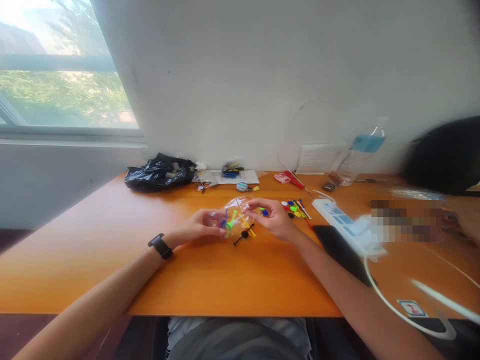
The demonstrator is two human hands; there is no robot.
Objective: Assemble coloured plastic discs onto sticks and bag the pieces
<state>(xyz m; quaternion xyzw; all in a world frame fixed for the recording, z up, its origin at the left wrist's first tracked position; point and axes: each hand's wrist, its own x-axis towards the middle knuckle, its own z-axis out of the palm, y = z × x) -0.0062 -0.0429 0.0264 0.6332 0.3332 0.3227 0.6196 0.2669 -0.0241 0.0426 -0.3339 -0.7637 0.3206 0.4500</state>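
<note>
Clear plastic is what both hands are closed on: a small clear plastic bag (235, 216) holding thin coloured sticks and round discs is kept just above the orange wooden table (112, 260) at the centre of the frame. It is pinched at its left end by the left hand (200, 227), on whose wrist a black wristband watch (160, 246) is worn. Its right end is pinched by the right hand (273, 218), with thumb and forefinger curled over the film. The bag appears to be stretched between the two grips so that its contents can be seen and felt through the film. A black plastic stick with a round disc (243, 234) lies on the table just below the bag, apart from both hands. Right of centre, a loose heap of coloured discs and sticks (294, 207) is laid near the right hand, seemingly for easy reach. Further right a white power strip (335, 214) is seen, and a crumpled black plastic sack (159, 172) is pushed back against the wall, left of centre.
</note>
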